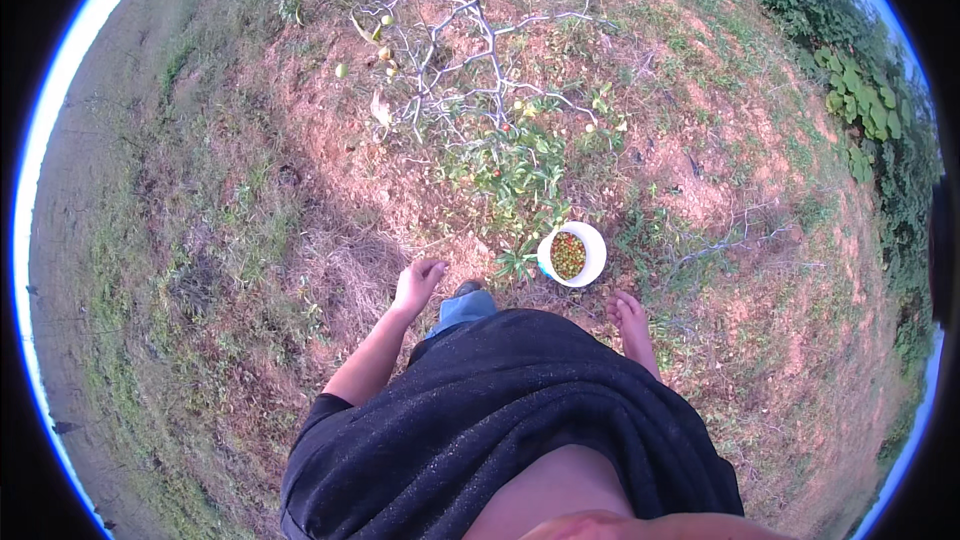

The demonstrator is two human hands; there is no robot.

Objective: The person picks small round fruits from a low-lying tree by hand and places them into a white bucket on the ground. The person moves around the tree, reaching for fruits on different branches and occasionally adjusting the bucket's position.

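Observation:
My left hand (pixel 420 286) is held out low to the left of the body, its fingers curled loosely together. Whether anything small sits between its fingertips is too small to tell. On the other side, my right hand (pixel 631 320) hangs with bent fingers just below and right of a white plastic bucket (pixel 595 255), apart from it. Inside the bucket lie many small round fruits (pixel 568 255), red, green and yellowish. The bucket stands on the ground beside a low leafy plant (pixel 529 165) bearing a few red and yellow fruits.
Bare, forked grey branches (pixel 491 52) rise ahead, with a few pale green fruits (pixel 387 19) near their left side. Dry grass (pixel 352 262) covers reddish soil to the left. A thin twiggy branch (pixel 720 244) lies at right, and dense green bushes (pixel 862 94) line the far right.

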